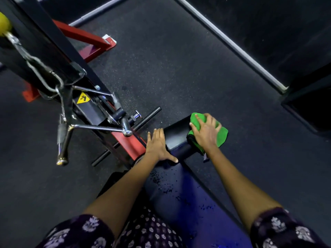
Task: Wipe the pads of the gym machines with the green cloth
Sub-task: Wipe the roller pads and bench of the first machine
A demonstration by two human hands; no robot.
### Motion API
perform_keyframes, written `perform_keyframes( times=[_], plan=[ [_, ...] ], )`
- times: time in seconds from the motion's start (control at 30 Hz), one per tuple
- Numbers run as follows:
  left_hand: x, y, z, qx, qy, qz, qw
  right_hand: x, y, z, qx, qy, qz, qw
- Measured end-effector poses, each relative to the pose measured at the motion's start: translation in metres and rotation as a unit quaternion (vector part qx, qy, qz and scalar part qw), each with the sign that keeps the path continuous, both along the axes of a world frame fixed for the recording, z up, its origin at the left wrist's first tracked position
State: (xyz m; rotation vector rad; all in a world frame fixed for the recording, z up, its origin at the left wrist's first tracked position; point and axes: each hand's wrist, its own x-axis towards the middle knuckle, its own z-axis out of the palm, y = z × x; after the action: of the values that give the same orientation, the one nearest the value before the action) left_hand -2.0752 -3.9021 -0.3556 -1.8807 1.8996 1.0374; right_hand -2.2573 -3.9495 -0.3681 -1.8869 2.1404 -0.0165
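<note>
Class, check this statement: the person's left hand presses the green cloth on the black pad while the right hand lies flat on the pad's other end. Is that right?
Not quite: the hands are swapped. The head view shows the right hand pressing the green cloth on the black pad, while the left hand lies flat on the pad's other end.

Place was a gym, weights/cable area. Floor [179,59] was dark speckled rubber matting w/ a pale strip running across it. A black & red steel machine frame [86,38] stood at left, carrying a yellow warning sticker [83,98]. A chrome cable-row handle [68,126] hung off a carabiner [44,76] on the frame. Next to it lay a black padded bench pad [176,134], vinyl-looking, typical of exercise equipment.
</note>
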Motion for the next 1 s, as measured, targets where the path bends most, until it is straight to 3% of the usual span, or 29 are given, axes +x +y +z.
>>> perform_keyframes(
  times=[0.17,0.27,0.3,0.43,0.47,0.67,0.8,0.93,1.0],
  plan=[
    [-0.011,0.022,-0.01,-0.077,-0.047,-0.021,0.996,0.048,0.052,0.008,-0.01,-0.009,0.177,0.984],
    [-0.009,0.028,-0.015,-0.099,-0.012,-0.018,0.995,0.036,0.057,0.003,-0.033,0.002,0.24,0.97],
    [-0.007,0.025,-0.013,-0.093,0.004,-0.019,0.995,0.025,0.046,0.001,-0.044,0.021,0.221,0.974],
    [0.017,-0.004,-0.002,-0.1,0.091,0.029,0.99,-0.004,-0.005,0.003,0.007,-0.013,-0.05,0.999],
    [0.024,-0.011,-0.003,-0.095,0.112,0.039,0.988,-0.001,-0.01,0.004,0.008,-0.007,-0.07,0.997],
    [0.025,-0.027,-0.008,0.002,0.057,0.034,0.998,0.063,0.04,0.011,-0.007,0.003,0.143,0.99],
    [0.015,-0.021,-0.01,0.029,0.045,0.026,0.998,0.034,0.042,0.012,0.0,-0.017,0.227,0.974],
    [-0.005,0.0,-0.007,-0.042,-0.016,0.007,0.999,-0.024,0.002,0.005,0.012,0.003,0.021,1.0],
    [-0.012,0.013,-0.008,-0.067,-0.035,0.007,0.997,-0.025,-0.008,0.006,0.02,-0.007,-0.035,0.999]
  ],
)
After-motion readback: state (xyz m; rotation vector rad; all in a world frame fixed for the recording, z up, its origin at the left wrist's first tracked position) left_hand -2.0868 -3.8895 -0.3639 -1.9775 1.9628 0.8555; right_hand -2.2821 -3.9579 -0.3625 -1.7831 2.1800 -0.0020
